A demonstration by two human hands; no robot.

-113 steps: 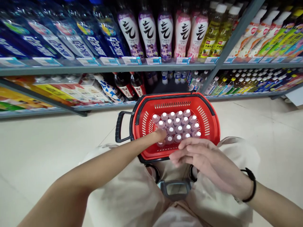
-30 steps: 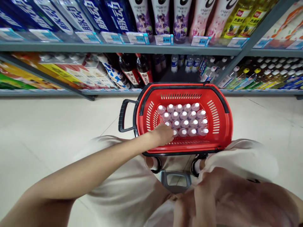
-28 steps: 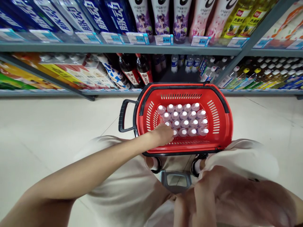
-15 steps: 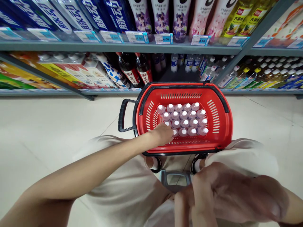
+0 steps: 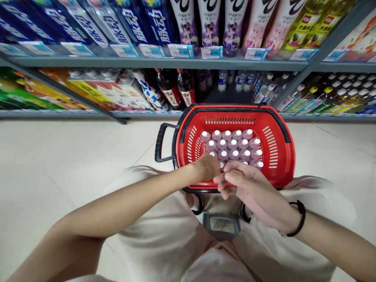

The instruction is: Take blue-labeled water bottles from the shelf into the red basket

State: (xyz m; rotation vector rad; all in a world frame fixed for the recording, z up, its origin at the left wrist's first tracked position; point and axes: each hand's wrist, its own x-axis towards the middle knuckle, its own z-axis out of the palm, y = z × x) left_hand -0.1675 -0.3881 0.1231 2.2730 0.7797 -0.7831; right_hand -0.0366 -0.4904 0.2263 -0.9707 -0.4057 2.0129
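Note:
A red plastic shopping basket (image 5: 280, 156) with black rims stands between my knees. Several small bottles (image 5: 234, 143) with white caps and pale purple contents stand upright in rows inside it. My left hand (image 5: 208, 166) reaches into the basket's front left corner, fingers curled down around a bottle there; the hand itself hides most of that bottle. Over the front rim hovers my right hand (image 5: 245, 180), palm turned partly up, fingers loosely bent and apart, with nothing in them. Its fingertips are close to the left hand and cover some front-row bottles.
A black pull handle (image 5: 160, 143) sticks out on the basket's left. Ahead, a drinks shelf (image 5: 147, 62) holds blue, purple, pink and yellow bottles; dark bottles (image 5: 186, 88) and small blue-labelled bottles (image 5: 222, 80) stand below. A grey stool (image 5: 221, 225) is under me.
My right hand has come up from my lap to the basket's front rim, fingers opening. The left hand stays at the same corner. The whole view has shifted slightly.

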